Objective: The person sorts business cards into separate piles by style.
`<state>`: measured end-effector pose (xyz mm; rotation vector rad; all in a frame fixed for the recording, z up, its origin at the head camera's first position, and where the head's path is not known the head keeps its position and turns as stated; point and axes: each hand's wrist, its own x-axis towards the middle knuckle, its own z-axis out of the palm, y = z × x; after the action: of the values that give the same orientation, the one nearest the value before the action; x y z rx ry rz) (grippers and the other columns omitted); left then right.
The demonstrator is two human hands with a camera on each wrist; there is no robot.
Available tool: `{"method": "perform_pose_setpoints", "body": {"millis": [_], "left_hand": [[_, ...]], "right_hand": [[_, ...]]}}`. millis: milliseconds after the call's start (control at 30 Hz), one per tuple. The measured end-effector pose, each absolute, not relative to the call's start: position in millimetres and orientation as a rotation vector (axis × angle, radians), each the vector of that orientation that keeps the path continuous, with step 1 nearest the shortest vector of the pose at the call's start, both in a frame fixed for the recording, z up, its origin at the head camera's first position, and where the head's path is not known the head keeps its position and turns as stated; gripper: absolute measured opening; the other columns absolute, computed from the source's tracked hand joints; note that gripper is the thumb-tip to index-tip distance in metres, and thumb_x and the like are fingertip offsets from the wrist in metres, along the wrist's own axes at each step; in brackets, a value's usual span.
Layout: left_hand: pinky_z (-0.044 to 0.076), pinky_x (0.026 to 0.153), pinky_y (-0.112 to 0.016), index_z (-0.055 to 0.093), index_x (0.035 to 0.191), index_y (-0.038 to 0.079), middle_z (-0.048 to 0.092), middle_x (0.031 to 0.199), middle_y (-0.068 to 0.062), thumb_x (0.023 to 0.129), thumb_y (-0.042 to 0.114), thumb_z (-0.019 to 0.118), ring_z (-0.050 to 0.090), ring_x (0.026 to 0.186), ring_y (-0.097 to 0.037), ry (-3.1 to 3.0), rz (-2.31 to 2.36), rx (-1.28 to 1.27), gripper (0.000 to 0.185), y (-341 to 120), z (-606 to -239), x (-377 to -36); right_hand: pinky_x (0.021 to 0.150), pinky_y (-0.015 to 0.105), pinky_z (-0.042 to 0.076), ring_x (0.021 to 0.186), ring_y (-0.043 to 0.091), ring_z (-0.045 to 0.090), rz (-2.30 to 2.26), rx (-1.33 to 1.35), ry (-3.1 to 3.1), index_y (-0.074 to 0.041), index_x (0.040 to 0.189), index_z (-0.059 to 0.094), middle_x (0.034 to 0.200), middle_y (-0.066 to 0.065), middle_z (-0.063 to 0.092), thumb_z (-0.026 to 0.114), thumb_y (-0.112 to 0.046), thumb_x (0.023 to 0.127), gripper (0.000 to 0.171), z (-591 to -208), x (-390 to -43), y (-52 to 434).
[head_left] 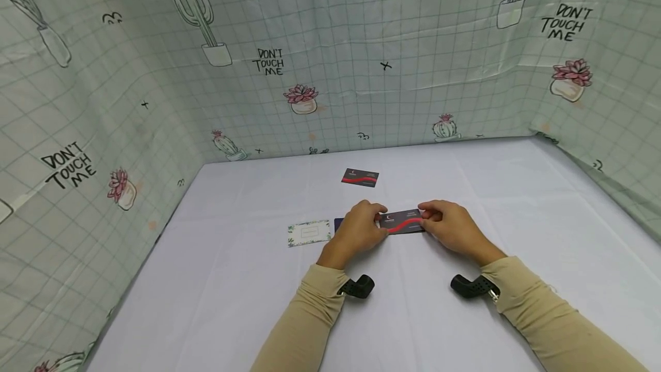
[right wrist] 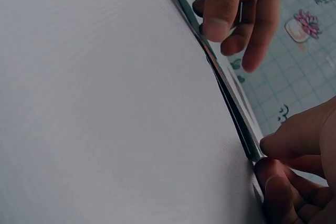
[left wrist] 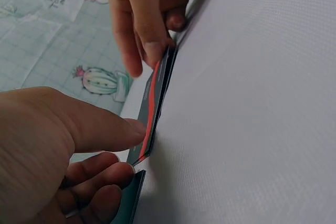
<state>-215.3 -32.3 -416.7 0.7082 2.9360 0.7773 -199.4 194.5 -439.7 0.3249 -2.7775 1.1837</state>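
A dark grey business card [head_left: 401, 221] with a red wavy stripe lies between my two hands near the middle of the table. My left hand [head_left: 357, 227] holds its left end, the thumb at the near corner and a finger at the far corner. At the right end my right hand [head_left: 453, 231] pinches the card between thumb and fingers. Layered dark edges [right wrist: 234, 109] show in the right wrist view, so more than one card may lie together; how many I cannot tell. A dark blue card [head_left: 338, 223] is mostly hidden behind my left hand.
To the left lies a white card with a leafy border [head_left: 308, 233]. Farther back is another dark card with a red stripe [head_left: 360, 177]. A white cloth covers the table [head_left: 232, 280], and a patterned curtain [head_left: 351, 45] hangs behind and at both sides.
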Motion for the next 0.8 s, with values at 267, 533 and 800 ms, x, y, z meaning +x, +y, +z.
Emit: {"method": "perform_pose_setpoints", "body": {"millis": [267, 533, 800], "left_hand": [[0.046, 0.075, -0.025, 0.071, 0.125, 0.011, 0.063, 0.099, -0.001, 0.087, 0.018, 0.079, 0.056, 0.085, -0.011, 2.930, 0.798, 0.739, 0.039, -32.3, -416.4, -215.1], [0.046, 0.076, -0.025, 0.071, 0.124, 0.013, 0.063, 0.099, 0.000, 0.086, 0.019, 0.079, 0.055, 0.085, -0.010, 2.936, 0.740, 0.732, 0.039, -31.5, -418.3, -215.6], [0.046, 0.078, -0.024, 0.072, 0.122, 0.012, 0.061, 0.098, 0.001, 0.086, 0.017, 0.079, 0.054, 0.085, -0.009, 2.936, 0.733, 0.750, 0.037, -32.5, -420.3, -215.9]], "right_hand": [[0.074, 0.031, 0.049, 0.087, 0.020, 0.065, 1.178, 0.304, -2.772, 0.004, 0.120, 0.068, 0.099, 0.010, 0.070, 0.067, -0.006, 0.092, 0.030, -439.6, -198.4, 194.0], [0.072, 0.030, 0.049, 0.086, 0.020, 0.063, 1.199, 0.316, -2.779, 0.004, 0.119, 0.068, 0.100, 0.011, 0.068, 0.070, -0.007, 0.089, 0.033, -442.2, -199.3, 194.1], [0.072, 0.032, 0.048, 0.083, 0.019, 0.061, 1.130, 0.349, -2.763, 0.005, 0.115, 0.069, 0.097, 0.011, 0.065, 0.071, -0.004, 0.085, 0.031, -442.3, -202.1, 191.8]]}}
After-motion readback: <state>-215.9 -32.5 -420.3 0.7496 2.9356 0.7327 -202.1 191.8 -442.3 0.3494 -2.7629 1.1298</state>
